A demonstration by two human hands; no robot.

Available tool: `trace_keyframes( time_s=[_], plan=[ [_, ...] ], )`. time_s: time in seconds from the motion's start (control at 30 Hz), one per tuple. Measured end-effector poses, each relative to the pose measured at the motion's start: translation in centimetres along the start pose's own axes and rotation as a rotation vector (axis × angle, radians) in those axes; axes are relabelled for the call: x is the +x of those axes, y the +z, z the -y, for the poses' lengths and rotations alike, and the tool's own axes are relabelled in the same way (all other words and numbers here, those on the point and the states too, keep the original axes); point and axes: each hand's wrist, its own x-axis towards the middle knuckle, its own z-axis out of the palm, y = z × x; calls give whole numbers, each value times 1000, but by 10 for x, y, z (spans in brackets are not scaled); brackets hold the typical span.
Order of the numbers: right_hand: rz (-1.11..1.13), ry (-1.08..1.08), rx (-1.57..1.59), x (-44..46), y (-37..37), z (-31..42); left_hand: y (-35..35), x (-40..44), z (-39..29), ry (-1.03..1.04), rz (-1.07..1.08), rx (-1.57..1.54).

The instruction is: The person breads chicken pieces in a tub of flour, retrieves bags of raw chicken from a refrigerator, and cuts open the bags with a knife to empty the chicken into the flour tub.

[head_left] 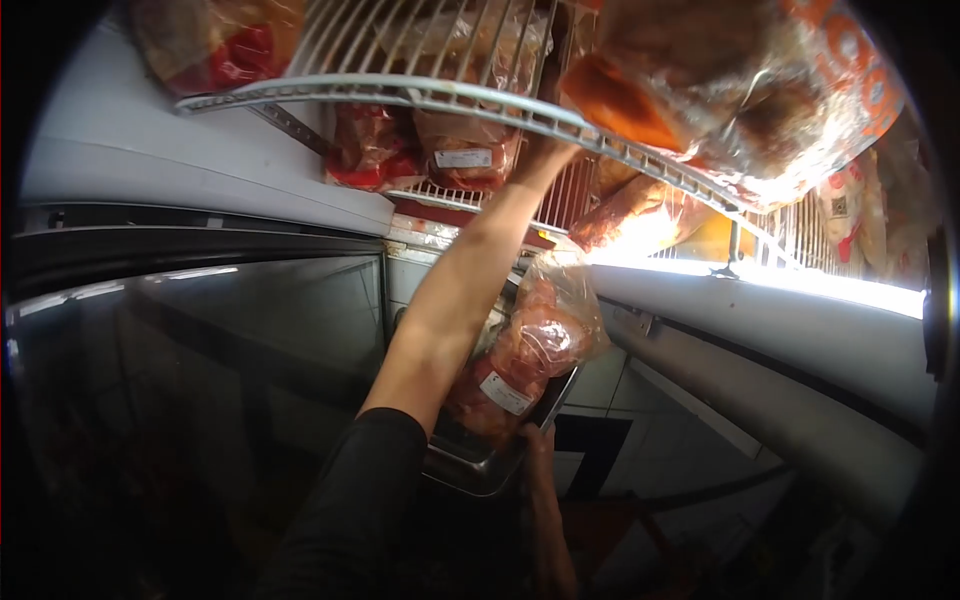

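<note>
My left arm reaches up into the fridge, and my left hand (554, 150) goes in below the upper wire shelf (440, 92). Its fingers are hidden behind the shelf edge and the packages, so what it touches cannot be seen. Lower down, my right hand (540, 445) grips the side of a metal tray (480, 478). In that tray lies a clear plastic bag of raw meat (540, 340) with a white label. Part of the bag and tray is covered by my left forearm.
A large bag with orange print (740, 90) overhangs the upper shelf at right. Labelled meat packages (465, 155) sit on the lower wire shelf. A glass door (210, 370) stands at left, and a lit white fridge edge (760, 300) runs along the right.
</note>
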Motion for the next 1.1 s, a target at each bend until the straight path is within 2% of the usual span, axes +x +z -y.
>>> trace_keyframes(
  time_s=[0.13, 0.2, 0.27, 0.3, 0.33, 0.4, 0.47, 0.5, 0.53, 0.6, 0.63, 0.67, 0.83, 0.97, 1.1],
  plan=[
    [-23, -43, -10, -7, -6, -7, 1, -36, 2, -208, -24, -232],
    [-48, -13, 10, -14, -1, 0, -62, -37, -70, -228, -48, 1],
    [-74, 44, 6, -16, -6, -9, -104, -53, -117, -291, -211, 99],
    [27, -79, 93, -20, 0, -5, -120, -66, -125, -361, -141, 152],
    [36, -48, 92, -12, -12, -20, -136, -76, -132, -429, -85, 204],
    [-12, -61, 7, -15, -15, -22, -175, -100, -150, -430, -85, 82],
    [29, -134, -31, -12, -24, -32, -210, -133, -167, -503, -71, 52],
    [36, -60, -38, -13, -28, -31, -243, -143, -194, -477, -58, -14],
    [51, 11, -54, -13, -28, -28, -259, -164, -192, -487, 14, -84],
    [270, 73, -69, -9, -39, -28, -336, -191, -245, -642, 227, -84],
    [319, 79, -103, -14, -46, -19, -332, -220, -227, -466, 133, -43],
    [373, 76, -158, -20, -41, -13, -353, -237, -249, -446, 108, -52],
    [586, -12, -388, -62, 3, 24, -400, -307, -287, -525, 356, -150],
    [707, -74, -469, -91, 23, 33, -404, -347, -295, -420, 237, -81],
    [765, -102, -520, -110, 25, 30, -422, -370, -314, -445, 190, 36]
  ],
)
